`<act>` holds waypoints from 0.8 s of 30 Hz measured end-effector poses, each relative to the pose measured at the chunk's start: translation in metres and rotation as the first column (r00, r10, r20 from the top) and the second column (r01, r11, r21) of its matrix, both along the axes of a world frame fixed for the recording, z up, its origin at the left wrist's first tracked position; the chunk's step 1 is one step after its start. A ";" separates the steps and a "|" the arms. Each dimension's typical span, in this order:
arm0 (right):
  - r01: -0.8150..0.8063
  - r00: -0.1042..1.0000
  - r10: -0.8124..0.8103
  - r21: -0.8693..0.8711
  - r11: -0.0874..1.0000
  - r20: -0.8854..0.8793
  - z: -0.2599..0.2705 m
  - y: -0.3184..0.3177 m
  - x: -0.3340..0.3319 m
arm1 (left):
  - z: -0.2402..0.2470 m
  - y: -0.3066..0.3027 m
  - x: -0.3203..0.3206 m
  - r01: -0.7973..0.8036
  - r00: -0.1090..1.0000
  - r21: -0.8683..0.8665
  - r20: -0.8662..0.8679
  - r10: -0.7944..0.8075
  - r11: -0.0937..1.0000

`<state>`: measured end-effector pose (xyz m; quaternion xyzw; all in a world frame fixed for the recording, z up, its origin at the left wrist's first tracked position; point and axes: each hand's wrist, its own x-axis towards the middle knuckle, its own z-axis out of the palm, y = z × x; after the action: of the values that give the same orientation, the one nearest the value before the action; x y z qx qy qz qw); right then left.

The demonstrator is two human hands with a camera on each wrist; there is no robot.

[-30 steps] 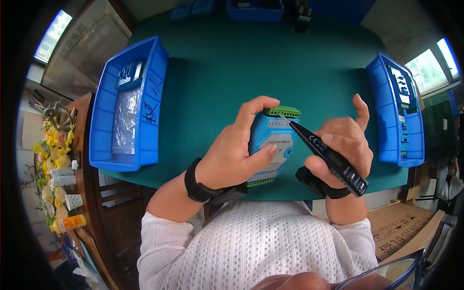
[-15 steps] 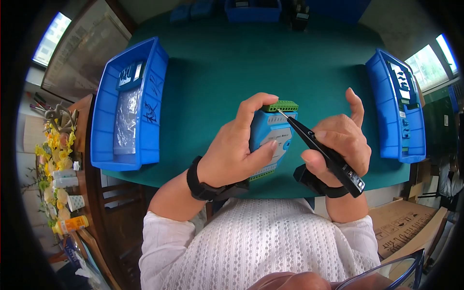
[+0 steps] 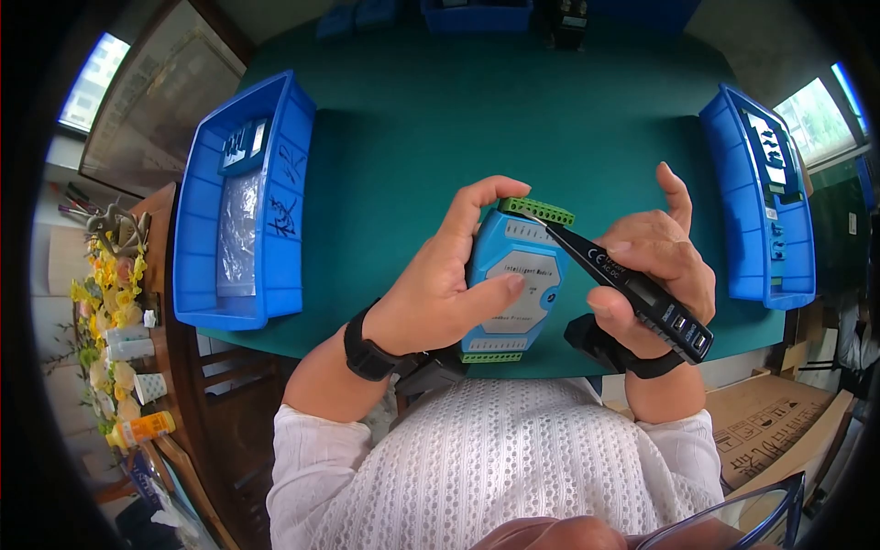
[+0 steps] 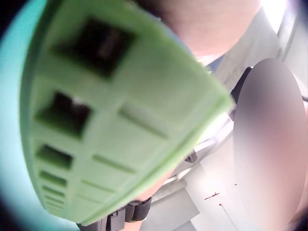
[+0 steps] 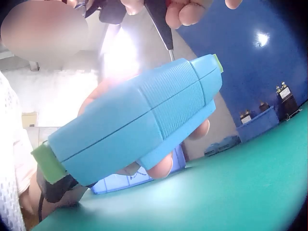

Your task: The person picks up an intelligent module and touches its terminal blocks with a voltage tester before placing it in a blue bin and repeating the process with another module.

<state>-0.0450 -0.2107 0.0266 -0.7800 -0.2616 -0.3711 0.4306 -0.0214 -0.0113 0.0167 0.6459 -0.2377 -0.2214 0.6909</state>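
In the head view the left hand (image 3: 431,289) grips a blue module (image 3: 518,275), thumb across its labelled face, index finger at the green terminal block (image 3: 539,212) on its upper end. The right hand (image 3: 655,275) holds a black pen-like tester (image 3: 632,289) between thumb and fingers, index finger raised. Its metal tip meets the module near the green block; exact contact cannot be told. A green terminal block (image 4: 110,115) fills much of the left wrist view. From the right wrist, the module's ribbed side (image 5: 168,101) shows, with the tester's shaft (image 5: 172,54) behind it.
A blue bin (image 3: 282,266) with a bagged item stands at the left of the green table (image 3: 504,110); another blue bin (image 3: 735,220) with parts stands at the right. Farther back are a blue container (image 3: 477,18) and a dark device (image 3: 568,27).
The module has turned so its labelled face shows more fully. The tester has rolled, showing its lettering and buttons, and its rear end has shifted slightly right. Both grips are kept.
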 end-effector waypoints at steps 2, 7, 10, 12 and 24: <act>0.016 0.999 -0.016 -0.004 1.000 -0.028 0.000 0.001 0.000 | -0.001 0.001 0.000 -0.007 1.000 0.013 0.011 0.007 1.000; 0.034 0.992 -0.032 0.014 0.999 -0.125 0.004 0.001 0.000 | -0.002 0.002 0.000 -0.024 1.000 0.016 0.015 0.024 1.000; 0.026 0.970 -0.019 0.025 0.999 -0.241 0.010 0.001 -0.003 | 0.000 0.001 0.000 -0.042 0.997 0.060 0.067 0.038 0.997; 0.032 0.954 -0.027 0.014 0.999 -0.298 0.014 -0.001 -0.006 | 0.000 0.001 0.000 -0.035 0.994 0.095 0.107 0.025 0.995; 0.004 0.971 -0.064 -0.256 0.967 -0.229 0.030 0.007 -0.015 | -0.001 0.002 -0.002 0.025 0.997 0.079 0.065 -0.030 0.997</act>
<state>-0.0597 -0.2040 0.0562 -0.8715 -0.2403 -0.2468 0.3489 -0.0232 -0.0091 0.0154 0.6760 -0.2607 -0.2185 0.6537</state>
